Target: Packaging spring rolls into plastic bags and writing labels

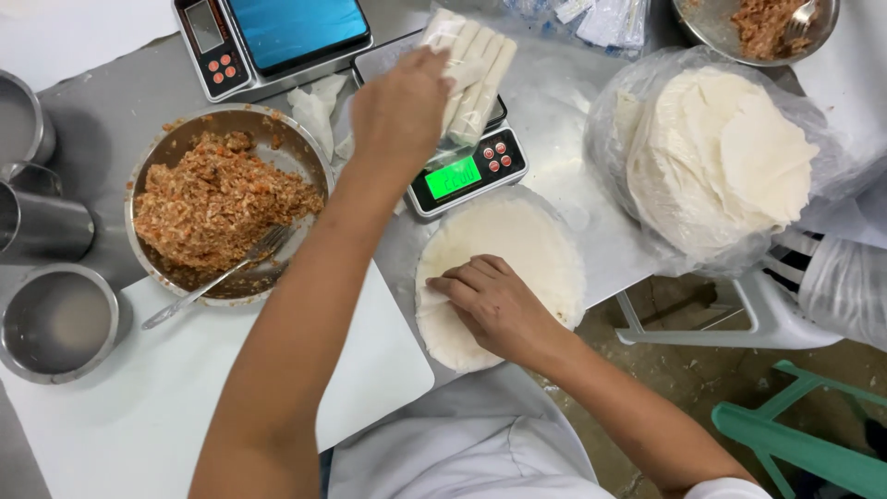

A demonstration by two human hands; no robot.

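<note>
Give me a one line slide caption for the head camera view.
Left hand sets wrapped rolls on a scale; right hand peels wrappers.

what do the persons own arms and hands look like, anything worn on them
Both arms are bare from wrist to above the elbow. The left hand and right hand wear no gloves, and no ring, watch or bracelet shows. The right arm ends in a short white sleeve at the frame's bottom edge; the left upper arm runs out of frame without a visible sleeve. A white garment covers the torso.
</note>
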